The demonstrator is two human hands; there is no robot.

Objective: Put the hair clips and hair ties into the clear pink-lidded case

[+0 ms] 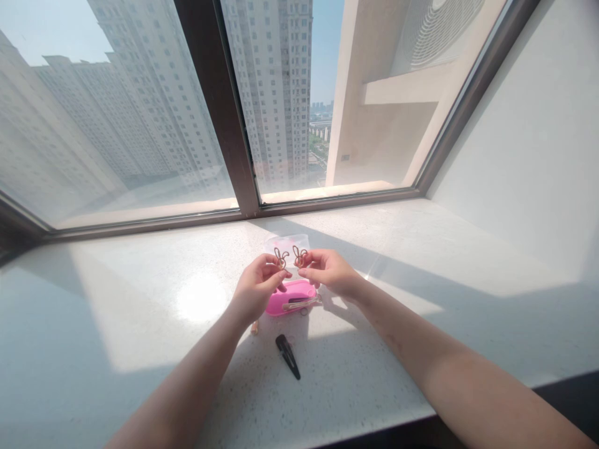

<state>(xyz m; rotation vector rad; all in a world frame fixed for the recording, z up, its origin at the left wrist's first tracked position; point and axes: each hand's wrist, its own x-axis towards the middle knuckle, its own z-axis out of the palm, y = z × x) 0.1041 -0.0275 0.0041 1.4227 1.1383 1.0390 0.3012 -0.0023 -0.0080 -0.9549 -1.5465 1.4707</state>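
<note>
Both my hands are raised over a white stone windowsill (421,299) and pinch a small clear plastic card (291,244) that carries two gold rabbit-shaped clips (290,256). My left hand (256,288) grips its left side, fingers closed near the left rabbit. My right hand (327,272) pinches the right side. Just below the hands lies a pink case (289,298) with a small clip resting on it. A black snap hair clip (287,355) lies on the sill nearer to me.
A large window with a dark frame (224,112) runs along the back of the sill, with high-rise buildings outside. A white wall (528,149) closes the right side. A small tan object (254,327) lies by my left wrist. The sill's front edge (468,415) is close to me.
</note>
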